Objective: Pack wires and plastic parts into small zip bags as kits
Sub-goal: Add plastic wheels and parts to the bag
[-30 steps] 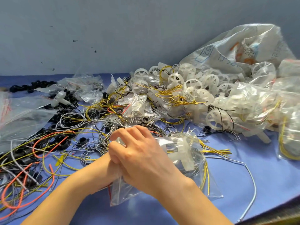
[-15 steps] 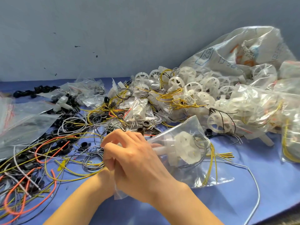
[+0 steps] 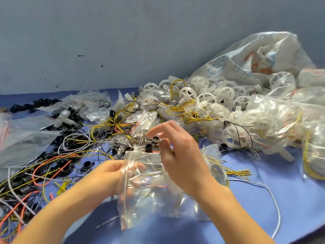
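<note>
A: Where's the kit?

B: The small clear plastic zip bag (image 3: 158,205) is low centre, over the blue table cover (image 3: 274,199), right in front of the loose tangle. The left hand (image 3: 112,175) grips its left edge near the mouth, fingers curled w/ film between them. Prob that's to keep the mouth up and steady for loading.

A: And the right hand (image 3: 181,155)?

B: It's above the bag, fingers loosely bent, w/ index and thumb either side of a small black plastic ring (image 3: 155,139). Looks like a reach for the next part, but it's blurred. Can't tell if the ring is pinched or just close.

A: Contents?

B: A white moulded plastic part (image 3: 168,185) shows through the film. Thin yellow wires (image 3: 237,173) run at the bag's right side, but ends in or out, can't say.

A: Anything else unclear?

B: The right wrist covers the bag's middle, so no full count. Zip strip open vs sealed isn't readable. The left fingertips are smeared behind creased film.
</note>
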A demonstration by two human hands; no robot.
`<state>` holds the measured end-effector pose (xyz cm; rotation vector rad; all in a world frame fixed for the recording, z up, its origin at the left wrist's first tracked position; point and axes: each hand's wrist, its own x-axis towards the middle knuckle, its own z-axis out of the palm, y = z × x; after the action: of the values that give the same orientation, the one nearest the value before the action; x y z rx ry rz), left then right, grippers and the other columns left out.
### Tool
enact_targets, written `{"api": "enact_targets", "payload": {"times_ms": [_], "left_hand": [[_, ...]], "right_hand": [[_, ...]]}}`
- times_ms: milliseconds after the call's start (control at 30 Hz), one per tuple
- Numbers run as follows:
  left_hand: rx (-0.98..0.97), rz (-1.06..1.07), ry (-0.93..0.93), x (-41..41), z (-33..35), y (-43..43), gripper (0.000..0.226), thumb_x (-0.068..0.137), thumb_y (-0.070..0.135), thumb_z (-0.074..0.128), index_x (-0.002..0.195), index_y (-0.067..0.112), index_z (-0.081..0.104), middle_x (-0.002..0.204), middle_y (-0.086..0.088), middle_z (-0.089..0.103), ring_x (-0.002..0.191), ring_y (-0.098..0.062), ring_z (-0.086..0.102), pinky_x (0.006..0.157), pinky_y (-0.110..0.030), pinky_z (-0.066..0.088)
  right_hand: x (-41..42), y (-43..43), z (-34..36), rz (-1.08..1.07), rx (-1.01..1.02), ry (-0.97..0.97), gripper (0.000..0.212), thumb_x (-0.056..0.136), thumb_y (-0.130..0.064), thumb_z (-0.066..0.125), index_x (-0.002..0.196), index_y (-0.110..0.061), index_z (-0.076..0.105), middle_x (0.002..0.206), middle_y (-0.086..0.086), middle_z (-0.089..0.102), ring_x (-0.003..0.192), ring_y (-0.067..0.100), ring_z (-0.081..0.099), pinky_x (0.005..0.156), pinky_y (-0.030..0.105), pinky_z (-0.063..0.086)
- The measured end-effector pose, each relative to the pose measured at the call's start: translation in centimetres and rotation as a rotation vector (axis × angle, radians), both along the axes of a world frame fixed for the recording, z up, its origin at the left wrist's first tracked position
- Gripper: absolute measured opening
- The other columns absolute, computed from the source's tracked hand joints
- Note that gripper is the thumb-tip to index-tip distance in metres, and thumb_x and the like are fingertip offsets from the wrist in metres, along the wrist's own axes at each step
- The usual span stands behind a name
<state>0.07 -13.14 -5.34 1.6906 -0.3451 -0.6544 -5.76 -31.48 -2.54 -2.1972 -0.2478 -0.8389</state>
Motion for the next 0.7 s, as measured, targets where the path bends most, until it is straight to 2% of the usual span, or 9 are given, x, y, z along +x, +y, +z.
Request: {"api": "enact_targets", "payload": {"times_ms": [67, 133, 267, 367, 433, 500, 600, 700], "left_hand": [[-0.025, 0.182, -0.077, 1.5, 0.3, 1.1, 0.024, 0.098, 0.015, 0.051, 0.099, 0.0, 0.07, 0.058, -0.007, 0.056, 0.039, -0.012, 0.047, 0.035, -0.018, 0.036], [-0.06, 0.341, -0.133, 3.0, 0.9, 1.4, 0.024, 0.1, 0.016, 0.049, 0.1, 0.003, 0.069, 0.056, -0.001, 0.056, 0.039, -0.01, 0.048, 0.032, -0.017, 0.035], [0.003, 0.374, -0.418, 4.5, 2.8, -2.2, 0.021, 0.101, 0.021, 0.05, 0.097, 0.017, 0.071, 0.068, 0.002, 0.063, 0.049, -0.006, 0.055, 0.043, -0.019, 0.045], [0.137, 0.255, -0.719, 5.2, 4.7, -7.4, 0.016, 0.1, 0.027, 0.051, 0.102, 0.025, 0.067, 0.082, 0.005, 0.067, 0.065, -0.002, 0.061, 0.057, -0.02, 0.049], [0.258, 0.172, -0.891, 5.7, 5.8, -11.0, 0.018, 0.101, 0.028, 0.048, 0.107, 0.026, 0.065, 0.089, 0.01, 0.065, 0.073, 0.002, 0.059, 0.059, -0.016, 0.045], [0.325, 0.071, -0.947, 6.1, 6.4, -14.2, 0.021, 0.101, 0.027, 0.046, 0.11, 0.023, 0.064, 0.092, 0.01, 0.065, 0.071, 0.002, 0.059, 0.056, -0.015, 0.045], [0.471, -0.177, -0.914, 6.6, 6.0, -17.8, 0.024, 0.101, 0.029, 0.048, 0.111, 0.02, 0.067, 0.093, 0.004, 0.068, 0.078, -0.01, 0.064, 0.069, -0.029, 0.054], [0.618, -0.37, -0.929, 6.9, 5.2, -20.0, 0.026, 0.1, 0.033, 0.048, 0.11, 0.019, 0.069, 0.092, 0.003, 0.07, 0.078, -0.012, 0.062, 0.071, -0.029, 0.05]], "right_hand": [[0.4, -1.6, 0.3, -0.073, 0.055, -0.02, 0.032, 0.085, -0.006, 0.045, 0.1, -0.026, 0.065, 0.103, -0.012, 0.06, 0.089, 0.006, 0.057, 0.079, 0.031, 0.045], [0.8, -3.3, 0.4, -0.168, 0.115, 0.002, 0.031, 0.087, -0.01, 0.043, 0.099, -0.028, 0.064, 0.104, -0.013, 0.061, 0.091, 0.006, 0.057, 0.081, 0.032, 0.046], [1.6, -6.9, -0.3, -0.34, 0.219, 0.126, 0.029, 0.09, -0.007, 0.045, 0.099, -0.026, 0.066, 0.106, -0.01, 0.066, 0.101, 0.011, 0.06, 0.09, 0.037, 0.048], [1.8, -9.0, -0.9, -0.417, 0.262, 0.221, 0.029, 0.092, -0.009, 0.044, 0.101, -0.024, 0.067, 0.107, -0.007, 0.068, 0.103, 0.016, 0.06, 0.091, 0.036, 0.047], [1.8, -9.9, -1.3, -0.448, 0.275, 0.273, 0.028, 0.093, -0.012, 0.044, 0.102, -0.023, 0.068, 0.108, -0.002, 0.069, 0.104, 0.019, 0.061, 0.091, 0.038, 0.047], [1.7, -10.7, -1.5, -0.476, 0.29, 0.321, 0.027, 0.094, -0.015, 0.045, 0.101, -0.026, 0.068, 0.107, -0.001, 0.069, 0.103, 0.02, 0.061, 0.091, 0.038, 0.047], [1.4, -12.1, -1.8, -0.523, 0.309, 0.394, 0.026, 0.092, -0.019, 0.045, 0.101, -0.027, 0.068, 0.099, -0.001, 0.069, 0.097, 0.021, 0.061, 0.086, 0.037, 0.048], [1.0, -13.1, -2.0, -0.533, 0.36, 0.475, 0.027, 0.09, -0.021, 0.044, 0.098, -0.028, 0.068, 0.09, -0.002, 0.067, 0.092, 0.024, 0.062, 0.081, 0.036, 0.049]]}}
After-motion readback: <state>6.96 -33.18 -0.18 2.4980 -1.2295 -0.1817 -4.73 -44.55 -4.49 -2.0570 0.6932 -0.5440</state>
